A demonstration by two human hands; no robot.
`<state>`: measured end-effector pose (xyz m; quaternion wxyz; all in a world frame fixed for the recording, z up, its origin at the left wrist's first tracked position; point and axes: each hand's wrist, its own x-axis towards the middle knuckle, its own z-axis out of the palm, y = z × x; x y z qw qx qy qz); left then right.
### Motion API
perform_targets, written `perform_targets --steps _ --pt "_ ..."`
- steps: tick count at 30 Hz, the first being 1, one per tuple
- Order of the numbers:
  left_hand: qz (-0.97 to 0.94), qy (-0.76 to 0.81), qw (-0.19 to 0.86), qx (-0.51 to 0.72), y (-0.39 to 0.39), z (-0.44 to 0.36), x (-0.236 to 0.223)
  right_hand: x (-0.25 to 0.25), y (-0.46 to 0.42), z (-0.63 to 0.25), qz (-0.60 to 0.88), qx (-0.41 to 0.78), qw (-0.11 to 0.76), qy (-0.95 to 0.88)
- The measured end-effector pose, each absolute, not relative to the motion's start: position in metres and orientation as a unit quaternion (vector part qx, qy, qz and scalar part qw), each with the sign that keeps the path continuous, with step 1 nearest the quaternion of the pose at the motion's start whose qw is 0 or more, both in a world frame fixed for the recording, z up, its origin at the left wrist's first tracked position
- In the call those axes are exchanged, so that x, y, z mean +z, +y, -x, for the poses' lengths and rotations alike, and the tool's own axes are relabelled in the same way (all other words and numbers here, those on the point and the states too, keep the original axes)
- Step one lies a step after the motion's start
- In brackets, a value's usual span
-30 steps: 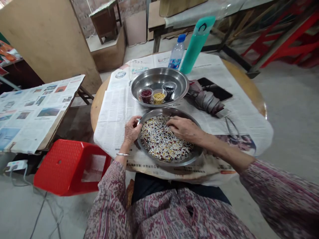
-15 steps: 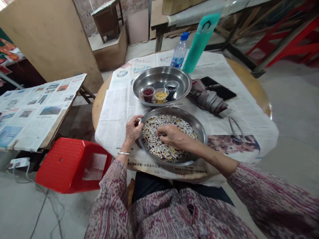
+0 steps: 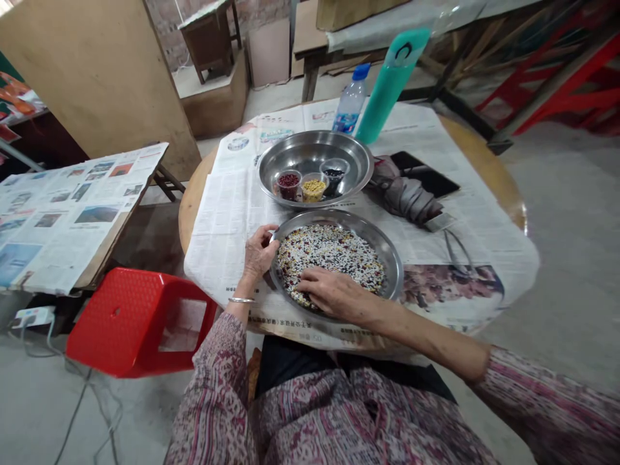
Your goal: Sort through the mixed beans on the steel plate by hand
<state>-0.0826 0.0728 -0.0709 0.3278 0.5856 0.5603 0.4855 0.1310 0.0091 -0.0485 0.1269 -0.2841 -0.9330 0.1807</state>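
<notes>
In front of me sits a shallow steel basin (image 3: 394, 261) spread with mixed white grains (image 3: 334, 252) and red, yellow and black beans. My left hand (image 3: 260, 252) grips the basin's left rim, thumb and fingers around it. Low over the near left part of the mix lies my right hand (image 3: 334, 292), palm down, its fingers loosely stretched out and touching the grains; nothing shows held in it. Just behind stands a second, deeper basin (image 3: 271, 158). Inside it are small clear cups of red beans (image 3: 289, 182), yellow beans (image 3: 313, 187) and black beans (image 3: 334, 174).
Newspaper (image 3: 217, 213) covers the round table (image 3: 194, 213). A blue-capped water bottle (image 3: 349, 100) and a teal bottle (image 3: 392, 84) stand at the back. A folded grey umbrella (image 3: 411, 197) and a dark tablet-like object (image 3: 431, 175) lie right. A red stool (image 3: 121, 316) stands left.
My right hand has moved toward me and slightly left across the grains, and its curled fingers have straightened. More black beans show on the surface. My left hand stays on the rim.
</notes>
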Motion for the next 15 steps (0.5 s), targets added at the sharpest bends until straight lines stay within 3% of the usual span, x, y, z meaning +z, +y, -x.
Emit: perform_targets --steps 4,9,15 --pt "-0.586 0.558 0.327 0.488 0.072 0.082 -0.07 -0.05 0.033 -0.139 0.343 0.136 0.14 -0.919" --pt "-0.587 0.552 0.329 0.493 0.072 0.082 -0.07 -0.05 0.06 -0.159 0.446 0.102 0.221 -0.862" --pt "-0.584 0.558 0.333 0.487 0.072 0.082 -0.071 -0.049 0.061 -0.143 0.47 0.135 0.157 -0.858"
